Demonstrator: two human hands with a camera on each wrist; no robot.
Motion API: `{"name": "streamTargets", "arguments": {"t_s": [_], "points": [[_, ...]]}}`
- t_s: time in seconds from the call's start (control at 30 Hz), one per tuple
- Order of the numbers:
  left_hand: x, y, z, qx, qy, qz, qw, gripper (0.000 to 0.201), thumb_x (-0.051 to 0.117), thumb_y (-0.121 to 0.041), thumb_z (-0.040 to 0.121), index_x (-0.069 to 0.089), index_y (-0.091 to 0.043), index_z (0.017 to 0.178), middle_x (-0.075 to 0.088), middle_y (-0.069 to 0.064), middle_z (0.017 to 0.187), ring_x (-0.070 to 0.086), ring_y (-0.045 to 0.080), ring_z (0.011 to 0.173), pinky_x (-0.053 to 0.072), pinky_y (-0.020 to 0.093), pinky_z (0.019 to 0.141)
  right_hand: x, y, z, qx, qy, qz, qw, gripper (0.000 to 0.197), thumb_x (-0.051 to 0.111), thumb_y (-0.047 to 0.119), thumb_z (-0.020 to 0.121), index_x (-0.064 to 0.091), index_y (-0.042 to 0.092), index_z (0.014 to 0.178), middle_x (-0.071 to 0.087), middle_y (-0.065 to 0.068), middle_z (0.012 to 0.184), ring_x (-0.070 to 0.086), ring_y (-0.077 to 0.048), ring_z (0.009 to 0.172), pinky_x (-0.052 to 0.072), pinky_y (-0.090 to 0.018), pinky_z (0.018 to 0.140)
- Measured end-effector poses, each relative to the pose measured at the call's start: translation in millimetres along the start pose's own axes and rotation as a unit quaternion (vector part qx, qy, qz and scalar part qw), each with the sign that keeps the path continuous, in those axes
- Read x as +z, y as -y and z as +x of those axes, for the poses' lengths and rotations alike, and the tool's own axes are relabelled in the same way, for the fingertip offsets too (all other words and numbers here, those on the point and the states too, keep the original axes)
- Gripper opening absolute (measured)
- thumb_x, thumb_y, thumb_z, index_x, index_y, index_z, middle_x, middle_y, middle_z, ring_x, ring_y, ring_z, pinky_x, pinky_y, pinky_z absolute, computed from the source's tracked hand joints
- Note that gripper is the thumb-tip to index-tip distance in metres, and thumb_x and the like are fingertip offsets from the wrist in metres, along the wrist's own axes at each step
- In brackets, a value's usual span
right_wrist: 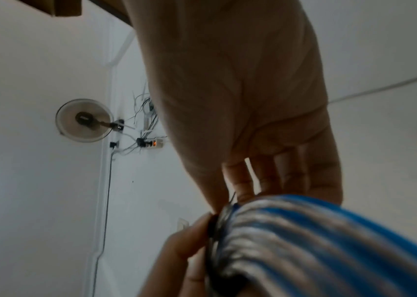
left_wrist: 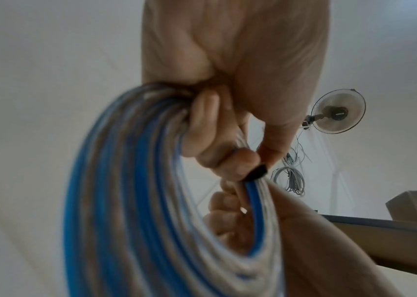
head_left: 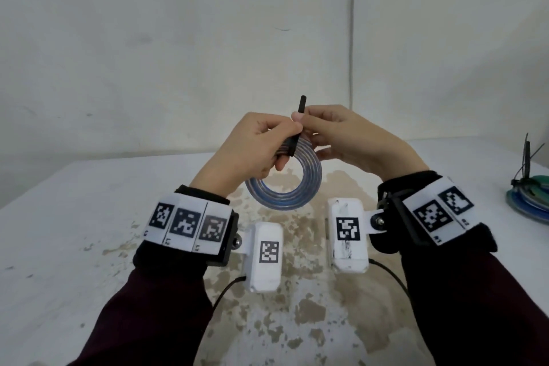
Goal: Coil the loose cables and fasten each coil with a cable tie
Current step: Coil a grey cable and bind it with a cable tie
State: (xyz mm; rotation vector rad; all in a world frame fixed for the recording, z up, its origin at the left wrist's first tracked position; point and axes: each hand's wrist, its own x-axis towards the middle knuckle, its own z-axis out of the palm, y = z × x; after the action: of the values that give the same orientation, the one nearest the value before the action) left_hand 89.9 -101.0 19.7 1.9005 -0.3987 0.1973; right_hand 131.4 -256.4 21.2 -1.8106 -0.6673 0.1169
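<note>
Above the table's (head_left: 74, 217) middle, the left hand (head_left: 252, 151) gripped the blue-grey coil (head_left: 285, 187) while the right hand (head_left: 350, 140) pinched the black cable tie (head_left: 298, 128); pulling it snug should prevent loosening.

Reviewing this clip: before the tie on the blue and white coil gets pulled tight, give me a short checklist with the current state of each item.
1. Coil held clear of the table: ok, it hangs from the left hand.
2. Loops gathered in one bundle where the left hand grips them: ok.
3. Black cable tie crosses the bundle: ok, it lies across the loops at the top of the coil.
4. Right hand has the tie's upper end: ok, pinched between thumb and fingers.
5. Tie tail threaded through its head: cannot tell, the fingers hide it.
6. Finished coils out of the way: ok, at the table's right edge.
</note>
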Motion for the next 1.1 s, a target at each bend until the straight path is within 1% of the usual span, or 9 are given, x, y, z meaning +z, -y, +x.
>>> {"name": "streamTargets", "arguments": {"t_s": [0.07,0.2,0.4,0.47,0.53,0.67,0.83,1.0,1.1], "points": [[-0.2,1.9,-0.2,-0.002,0.014,-0.007,1.0,0.032,0.048,-0.021,0.097,0.063,-0.01,0.072,0.045,0.014,0.051,0.022,0.012,0.03,0.02,0.015,0.036,1.4,-1.2,0.5,-0.027,-0.011,-0.016,0.999,0.023,0.05,0.024,0.098,0.051,0.011,0.079,0.051,0.001,0.066,0.051,-0.01,0.061,0.047,-0.026,0.063],[0.4,3.9,1.3,0.009,-0.016,-0.002,1.0,0.031,0.051,-0.03,0.097,0.068,-0.008,0.084,0.045,0.013,0.052,0.024,0.013,0.032,0.022,0.017,0.037,8.0,0.0,7.5,-0.108,-0.128,-0.086,0.982,0.023,0.055,0.019,0.094,0.053,0.007,0.075,0.054,-0.004,0.068,0.053,-0.016,0.059,0.049,-0.028,0.054],[-4.6,-1.8,0.6,0.07,-0.06,0.083,0.992,0.029,0.051,-0.029,0.096,0.07,-0.018,0.076,0.051,0.005,0.046,0.033,0.01,0.033,0.028,0.02,0.04,17.9,1.9,13.8,-0.144,-0.252,-0.13,0.948,0.026,0.06,0.026,0.089,0.052,0.015,0.067,0.056,0.0,0.066,0.062,-0.03,0.068,0.05,-0.038,0.068],[-6.7,-4.0,-1.5,0.095,-0.07,0.112,0.987,0.028,0.052,-0.027,0.096,0.071,-0.021,0.076,0.052,0.003,0.046,0.035,0.006,0.034,0.03,0.016,0.042,22.2,3.8,13.5,-0.153,-0.287,-0.17,0.93,0.026,0.059,0.028,0.089,0.051,0.018,0.066,0.057,0.003,0.064,0.061,-0.024,0.066,0.048,-0.036,0.065],[-8.8,-4.7,-2.3,0.125,-0.084,0.134,0.979,0.027,0.053,-0.026,0.095,0.072,-0.017,0.078,0.054,0.001,0.046,0.038,0.007,0.037,0.029,0.013,0.044,25.4,5.0,13.1,-0.167,-0.311,-0.189,0.916,0.025,0.059,0.028,0.089,0.051,0.016,0.068,0.054,0.006,0.059,0.05,-0.009,0.055,0.04,-0.03,0.057],[-6.2,-5.6,-3.8,0.141,-0.093,0.154,0.973,0.028,0.055,-0.024,0.094,0.072,-0.013,0.076,0.054,-0.001,0.044,0.043,0.006,0.039,0.029,0.01,0.046,22.7,5.4,11.0,-0.178,-0.286,-0.136,0.932,0.024,0.06,0.022,0.089,0.053,0.012,0.069,0.052,0.005,0.061,0.045,-0.009,0.061,0.034,-0.021,0.059],[2.2,-5.0,-2.3,0.158,-0.095,0.25,0.95,0.034,0.053,-0.022,0.094,0.065,-0.003,0.068,0.051,-0.003,0.047,0.042,0.01,0.043,0.035,0.025,0.053,24.5,-2.3,14.8,-0.123,-0.28,-0.089,0.948,0.027,0.061,0.021,0.088,0.051,0.017,0.064,0.049,0.001,0.062,0.043,-0.014,0.065,0.036,-0.028,0.064],[4.3,-0.5,-1.0,0.153,-0.078,0.304,0.937,0.033,0.051,-0.022,0.094,0.065,-0.007,0.069,0.046,-0.005,0.048,0.04,0.01,0.044,0.027,0.017,0.048,24.9,-11.1,17.6,-0.09,-0.27,-0.087,0.955,0.027,0.062,0.021,0.088,0.054,0.017,0.063,0.047,0.005,0.057,0.04,-0.011,0.058,0.035,-0.024,0.06],[6.7,1.4,-0.9,0.127,-0.072,0.254,0.956,0.033,0.051,-0.022,0.095,0.064,-0.003,0.071,0.048,-0.001,0.048,0.04,0.011,0.042,0.031,0.022,0.048,24.5,-10.9,15.2,-0.09,-0.282,-0.098,0.95,0.029,0.062,0.021,0.089,0.051,0.019,0.061,0.043,0.009,0.054,0.037,-0.005,0.052,0.031,-0.017,0.055]]}}
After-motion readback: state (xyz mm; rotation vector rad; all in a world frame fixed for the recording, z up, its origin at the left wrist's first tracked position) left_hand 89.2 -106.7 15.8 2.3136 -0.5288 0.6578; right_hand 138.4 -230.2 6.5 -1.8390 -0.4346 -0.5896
